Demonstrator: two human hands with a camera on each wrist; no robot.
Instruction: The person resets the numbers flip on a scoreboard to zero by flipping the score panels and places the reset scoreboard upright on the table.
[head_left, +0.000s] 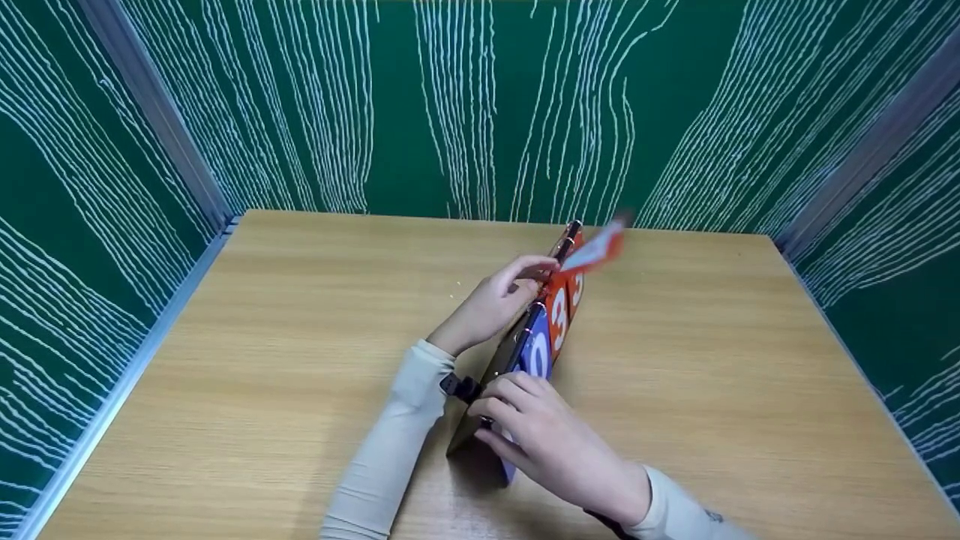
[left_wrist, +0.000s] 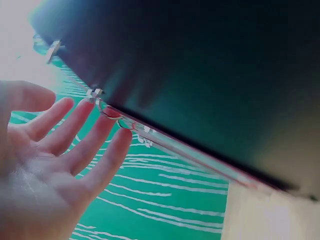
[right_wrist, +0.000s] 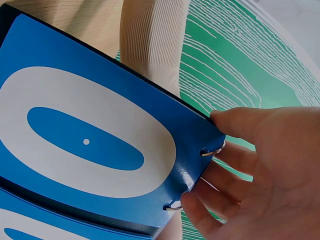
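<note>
Two bare hands are working at a flip scoreboard (head_left: 512,341), which stands like a tent mid-table, running from the near edge toward the far side, dark cover to the left and number cards to the right. At the far part, the left hand (head_left: 495,300) has its fingers stretched out, slightly bent, tips touching the metal rings on the top edge, the thumb apart; it pinches nothing that I can make out. At the near end, the right hand (head_left: 555,442) holds the top corner, thumb at the outer edge and fingers bent behind the ringed edge of a blue card (right_wrist: 90,142) marked 0.

As for progress, I'd call the card turning partly done. Two red cards (head_left: 559,319) show a 3 each, while a loose card (head_left: 596,251), red and white, hangs blurred in the air to the right of the far end, not yet lying flat; its number is too smeared to read. On the blue side both cards show 0, the second (head_left: 538,356) just beyond the right hand, so those look unturned. Which numbers are wanted, I can't tell from standing here.
</note>
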